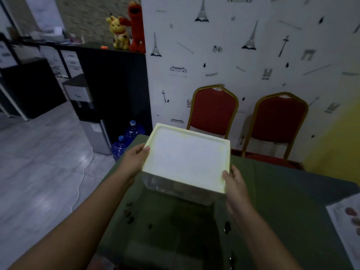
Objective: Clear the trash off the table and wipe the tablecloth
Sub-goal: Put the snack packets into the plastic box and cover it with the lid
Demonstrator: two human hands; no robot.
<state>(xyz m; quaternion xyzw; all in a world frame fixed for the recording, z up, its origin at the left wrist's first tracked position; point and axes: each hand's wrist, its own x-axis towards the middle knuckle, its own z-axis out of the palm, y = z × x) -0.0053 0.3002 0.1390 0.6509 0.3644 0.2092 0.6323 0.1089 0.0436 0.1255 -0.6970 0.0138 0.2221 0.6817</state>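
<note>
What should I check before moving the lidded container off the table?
1. Left hand on the container: ok, gripping the lid's left edge.
2. Right hand on it: ok, at the near right corner.
3. Lid seated: ok, looks flush.
4. Container off the tablecloth: cannot tell.
5. Dark scraps cleared: not ok, several lie near the front.
6. Contents: cannot tell, the clear walls are dim.

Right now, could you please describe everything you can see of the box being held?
The box has a pale, cream lid with a raised rim and clear, plastic-looking walls below. It looks shut and tilts slightly. The left hand and right hand grip opposite lid edges above the green tablecloth.
</note>
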